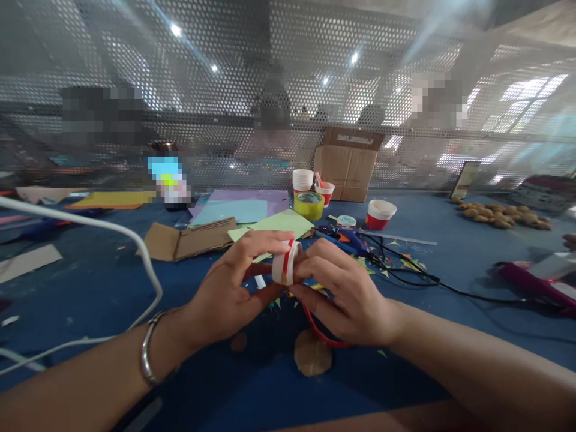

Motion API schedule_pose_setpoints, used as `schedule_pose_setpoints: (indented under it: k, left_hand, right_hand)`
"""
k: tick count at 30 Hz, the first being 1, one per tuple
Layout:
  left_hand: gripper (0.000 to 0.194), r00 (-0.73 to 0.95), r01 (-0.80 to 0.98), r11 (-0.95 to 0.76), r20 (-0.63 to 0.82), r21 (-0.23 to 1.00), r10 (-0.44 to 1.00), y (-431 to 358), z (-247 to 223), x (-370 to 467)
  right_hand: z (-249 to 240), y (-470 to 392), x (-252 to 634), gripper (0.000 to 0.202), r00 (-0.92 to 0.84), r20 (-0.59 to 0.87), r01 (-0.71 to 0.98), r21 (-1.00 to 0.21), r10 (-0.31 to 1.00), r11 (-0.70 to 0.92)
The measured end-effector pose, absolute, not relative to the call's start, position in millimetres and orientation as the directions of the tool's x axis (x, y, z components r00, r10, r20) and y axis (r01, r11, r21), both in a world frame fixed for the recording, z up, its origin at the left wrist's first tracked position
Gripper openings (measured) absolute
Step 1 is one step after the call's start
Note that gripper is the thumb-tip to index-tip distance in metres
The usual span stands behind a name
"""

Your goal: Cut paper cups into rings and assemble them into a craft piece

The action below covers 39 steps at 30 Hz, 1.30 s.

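A small white paper ring or cup piece with a red stripe (282,268) is held between both hands near the middle of the view. My left hand (234,285) grips its left side, fingers over the top and thumb beneath. On its right side my right hand (344,288) pinches the open edge, some fingertips hidden inside or behind it. Under my right hand a red curved strip (321,336) runs down to the right. A round brown cardboard disc (312,354) lies on the blue table (252,390) just below the hands.
Behind the hands are green paper (279,225), folded cardboard (204,240), yellow-green tape (308,206), paper cups (380,214), a cardboard box (348,168) and a blue glue gun (353,240). Paper scraps lie around. A white cable (135,237) crosses the left; a purple tool (535,285) lies right.
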<state>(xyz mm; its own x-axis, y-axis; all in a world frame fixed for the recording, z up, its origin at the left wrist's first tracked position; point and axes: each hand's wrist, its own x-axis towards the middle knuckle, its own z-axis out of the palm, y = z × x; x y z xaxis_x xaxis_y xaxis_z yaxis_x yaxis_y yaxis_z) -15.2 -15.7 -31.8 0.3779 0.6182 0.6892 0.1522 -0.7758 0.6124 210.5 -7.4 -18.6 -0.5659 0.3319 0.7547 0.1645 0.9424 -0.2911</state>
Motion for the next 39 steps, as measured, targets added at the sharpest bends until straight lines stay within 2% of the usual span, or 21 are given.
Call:
schedule_pose_setpoints:
  k: [4,6,9,11,17,22,26,32,39]
  left_hand:
    - [0.055,0.395,0.037,-0.576,0.517,0.817,0.759,-21.5,-21.3,-10.6]
    - [0.045,0.409,0.015,-0.458,0.413,0.889,0.814,-19.7,-18.1,-11.6]
    - [0.036,0.441,-0.022,-0.264,0.246,0.964,0.863,-13.6,-16.4,-15.2]
    - [0.036,0.472,-0.025,-0.216,0.202,0.976,0.858,-10.8,-15.3,-17.9]
    - [0.043,0.462,0.011,-0.376,0.329,0.926,0.824,-10.6,-13.4,-22.0]
    - [0.041,0.466,-0.019,-0.540,0.485,0.841,0.740,-8.4,-23.2,-21.0]
    - [0.044,0.466,0.034,-0.626,0.541,0.779,0.700,-7.2,-27.4,-20.4]
    - [0.047,0.487,0.130,-0.652,0.525,0.747,0.698,-10.1,-24.5,-22.0]
    - [0.040,0.493,0.077,-0.617,0.508,0.784,0.707,-14.2,-23.2,-20.0]
  right_hand:
    - [-18.3,-6.7,210.2,0.011,-0.601,0.765,0.186,-0.150,0.233,0.971]
    - [-19.1,-4.7,210.9,0.016,-0.638,0.745,0.197,-0.089,0.196,0.976]
    - [-22.0,-1.0,211.8,0.019,-0.692,0.709,0.218,0.022,0.139,0.976]
    - [-23.6,0.9,212.1,0.019,-0.722,0.682,0.229,0.079,0.115,0.970]
    - [-20.5,1.7,214.0,0.018,-0.691,0.696,0.317,0.047,0.197,0.947]
    - [-18.2,-0.1,213.0,0.017,-0.666,0.718,0.317,0.028,0.202,0.948]
    - [-18.5,-0.3,211.9,0.020,-0.658,0.725,0.320,0.025,0.204,0.947]
    - [-19.2,0.1,212.2,0.020,-0.664,0.727,0.305,0.052,0.174,0.951]
    - [-20.3,1.9,212.7,0.022,-0.687,0.711,0.304,0.092,0.151,0.948]
